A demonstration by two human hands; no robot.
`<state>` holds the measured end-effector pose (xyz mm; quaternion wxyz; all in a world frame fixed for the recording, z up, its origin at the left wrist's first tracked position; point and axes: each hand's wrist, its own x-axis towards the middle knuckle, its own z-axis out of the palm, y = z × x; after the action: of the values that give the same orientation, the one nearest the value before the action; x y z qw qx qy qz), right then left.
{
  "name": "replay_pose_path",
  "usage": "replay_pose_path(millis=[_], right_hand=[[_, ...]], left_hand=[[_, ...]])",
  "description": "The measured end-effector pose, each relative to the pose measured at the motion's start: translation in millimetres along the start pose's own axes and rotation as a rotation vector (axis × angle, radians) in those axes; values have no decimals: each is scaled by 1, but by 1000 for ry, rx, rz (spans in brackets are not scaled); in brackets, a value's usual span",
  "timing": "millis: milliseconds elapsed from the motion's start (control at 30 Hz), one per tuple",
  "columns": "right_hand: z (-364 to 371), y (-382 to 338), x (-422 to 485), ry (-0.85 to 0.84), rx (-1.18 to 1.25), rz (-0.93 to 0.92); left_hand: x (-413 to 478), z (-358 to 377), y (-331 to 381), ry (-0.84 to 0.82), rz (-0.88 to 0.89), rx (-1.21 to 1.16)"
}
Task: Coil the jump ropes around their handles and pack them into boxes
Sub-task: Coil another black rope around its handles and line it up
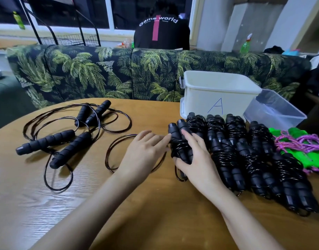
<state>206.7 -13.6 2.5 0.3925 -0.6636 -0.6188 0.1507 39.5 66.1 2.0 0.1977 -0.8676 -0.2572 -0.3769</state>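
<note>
A black jump rope [179,139], its two foam handles side by side with cord partly wound round them, lies at the table's middle. My right hand [196,159] grips its lower part, fingers curled round the handles. My left hand [144,150] reaches in from the left, fingertips touching the wound cord. Loose cord [115,150] loops on the table under my left hand. Several coiled black ropes [245,156] lie in rows to the right. Two uncoiled black ropes [65,136] sprawl at the left. A white box marked "A" [218,94] stands behind the coiled ropes.
Green-handled ropes with purple cord [303,148] lie at the far right. A clear plastic box [274,112] leans beside the white box. A palm-print sofa [119,73] backs the round wooden table [119,204]. A person [162,31] sits beyond it, back turned.
</note>
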Motion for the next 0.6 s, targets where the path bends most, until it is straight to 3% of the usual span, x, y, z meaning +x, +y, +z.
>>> replay_pose_path(millis=[67,133,233,300,367,467,600], right_hand=[[0,1,4,23,85,-31],[1,0,9,58,156,-63],[3,-2,19,102,272,-133],[4,-3,25,106,326,-174],[7,-1,31,99,303,-208],[18,8,31,101,105,-242],[29,13,29,115,-109,-225]], left_hand=[[2,5,0,9,-77,-68],[7,8,2,5,-293,-260],[18,13,-3,-135,-636,-775],[24,15,-6,-215,-761,-1220],[23,22,-8,-166,-831,-1441],[17,27,-8,-113,-907,-1490],[16,21,-3,-26,-1019,-1382]])
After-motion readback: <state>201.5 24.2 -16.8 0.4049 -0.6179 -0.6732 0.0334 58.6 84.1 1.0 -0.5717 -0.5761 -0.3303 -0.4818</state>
